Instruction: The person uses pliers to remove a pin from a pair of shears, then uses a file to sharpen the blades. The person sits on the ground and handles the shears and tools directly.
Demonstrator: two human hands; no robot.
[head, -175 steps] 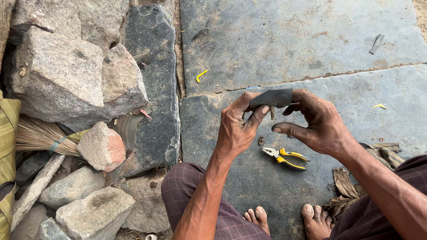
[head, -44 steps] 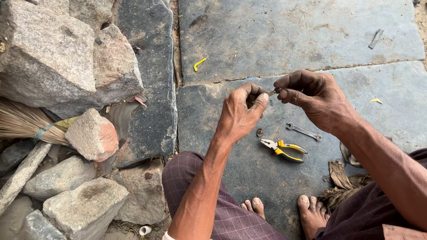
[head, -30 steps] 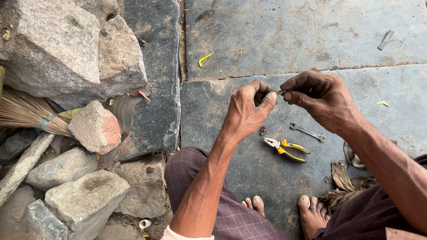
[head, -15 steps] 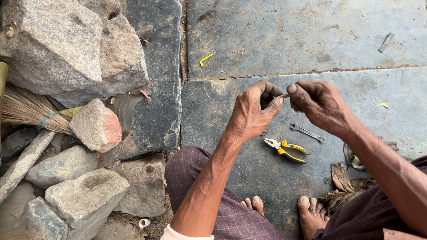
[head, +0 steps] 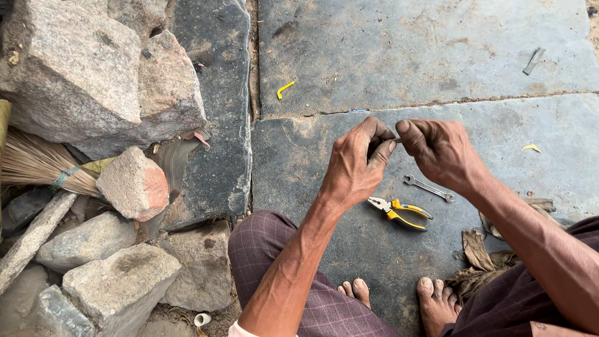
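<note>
Closed together since half a second back: left hand (head: pixel 359 165) and right hand (head: pixel 440 153) now nearly touching at the fingertips, above the grey stone slab (head: pixel 437 56). Gone from view is the dark flat piece held up several seconds ago. Left fingers curled tight into a near fist, right thumb and forefinger pinched narrow; between them only a sliver of a small pale metal part (head: pixel 397 140), too small to identify. Suggests fine fitting or twisting of that little part, judged from the pinch alone. Lying untouched on the slab just below the hands: yellow-handled steel pliers (head: pixel 399 213) and, close beside, a slim grey open-ended spanner (head: pixel 428 188). Off to the left, rough granite blocks (head: pixel 93 81) and a straw broom head (head: pixel 34 165).
</note>
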